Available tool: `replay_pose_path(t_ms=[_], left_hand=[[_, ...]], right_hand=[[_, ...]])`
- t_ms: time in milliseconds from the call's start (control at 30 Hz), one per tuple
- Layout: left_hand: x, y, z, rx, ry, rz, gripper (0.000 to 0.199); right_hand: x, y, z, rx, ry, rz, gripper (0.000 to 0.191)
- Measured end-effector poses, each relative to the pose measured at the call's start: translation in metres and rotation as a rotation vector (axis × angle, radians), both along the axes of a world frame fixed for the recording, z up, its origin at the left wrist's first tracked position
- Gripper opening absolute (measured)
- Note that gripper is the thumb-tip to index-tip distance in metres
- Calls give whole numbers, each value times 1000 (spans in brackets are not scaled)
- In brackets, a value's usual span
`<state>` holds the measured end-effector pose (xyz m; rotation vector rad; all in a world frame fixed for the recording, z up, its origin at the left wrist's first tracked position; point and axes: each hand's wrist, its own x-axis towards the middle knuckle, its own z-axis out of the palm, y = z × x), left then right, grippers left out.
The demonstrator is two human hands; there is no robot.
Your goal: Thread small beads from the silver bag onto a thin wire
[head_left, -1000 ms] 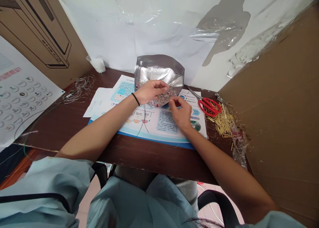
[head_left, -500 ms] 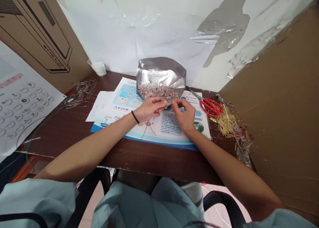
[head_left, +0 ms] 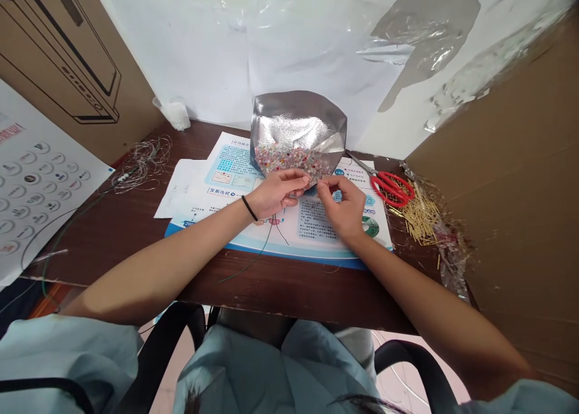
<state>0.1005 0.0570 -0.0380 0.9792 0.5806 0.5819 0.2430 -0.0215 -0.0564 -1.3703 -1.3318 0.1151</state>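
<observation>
- My left hand (head_left: 278,195) is back from over the beads (head_left: 292,159), near my right hand (head_left: 344,207); work likely sits between them.
- Fingertips pinched together, both; can't tell on what.
- Beads: in silver bag (head_left: 298,107), behind hands.

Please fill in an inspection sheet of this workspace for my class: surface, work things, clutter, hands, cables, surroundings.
Surface: brown table, printed sheet on it.
Work things: silver bag with beads; dark thread below the left hand.
Clutter: tangled strands at left; scissors and gold sticks at right.
Hands: left hand and right hand before the bag, fingers bent; anything held is too small to tell.
Cables: white cable, below the table.
Surroundings: cardboard on both sides.
</observation>
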Motion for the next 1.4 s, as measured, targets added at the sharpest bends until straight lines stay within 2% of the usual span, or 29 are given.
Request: replay_pose_path(t_ms=[800, 1133, 1400], left_hand=[[1, -1, -3, 78, 15, -9, 7], [4, -5, -2, 108, 125, 83, 11], [-3, -5, 0, 261, 247, 66, 12]], right_hand=[[0, -1, 0, 39, -92, 26, 16], [5, 2, -4, 22, -146, 57, 13], [7, 2, -1, 66, -189, 146, 14]])
